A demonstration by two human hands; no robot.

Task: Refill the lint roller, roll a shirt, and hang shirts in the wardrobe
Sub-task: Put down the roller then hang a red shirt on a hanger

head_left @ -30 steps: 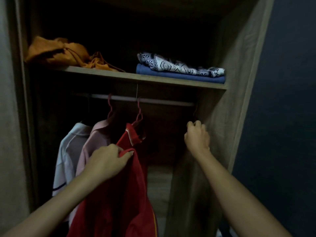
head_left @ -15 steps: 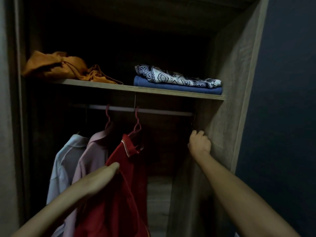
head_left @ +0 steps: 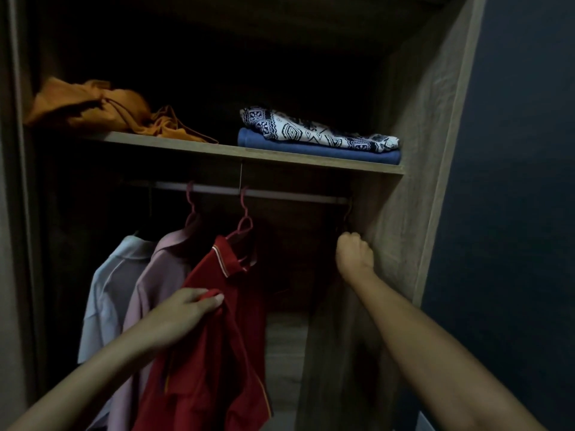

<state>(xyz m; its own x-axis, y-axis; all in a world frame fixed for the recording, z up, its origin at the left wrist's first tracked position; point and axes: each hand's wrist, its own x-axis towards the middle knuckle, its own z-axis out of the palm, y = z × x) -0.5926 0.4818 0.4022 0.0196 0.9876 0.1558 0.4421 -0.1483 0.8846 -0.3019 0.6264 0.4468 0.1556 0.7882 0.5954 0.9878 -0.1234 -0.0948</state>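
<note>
Dim wardrobe (head_left: 417, 126) interior is seen, wood-grain walls on either side, a dark blue wall (head_left: 522, 181) off to the right. Up on the shelf (head_left: 224, 150) an orange garment (head_left: 93, 108) is bunched at the left, and a patterned black-and-white cloth (head_left: 314, 130) is folded on top of a blue one (head_left: 320, 150) at the right. Below the shelf a rail (head_left: 280, 194) is run across, and three shirts are hung from it: a pale blue shirt (head_left: 109, 293) furthest left, a pink shirt (head_left: 161, 275) beside it on a pink hanger (head_left: 191, 209), then a red shirt (head_left: 224, 353) on another pink hanger (head_left: 244, 219). The red shirt's shoulder fabric is pinched by the left hand (head_left: 183, 312), a fold of cloth caught between thumb and curled fingers. Over at the right end of the rail, close against the wardrobe's side wall, the right hand (head_left: 354, 251) is raised and closed into a fist; something dark and thin is seen just above it, but what is gripped, if anything, cannot be told in this light. Both bare forearms are stretched in from the bottom of the view.
</note>
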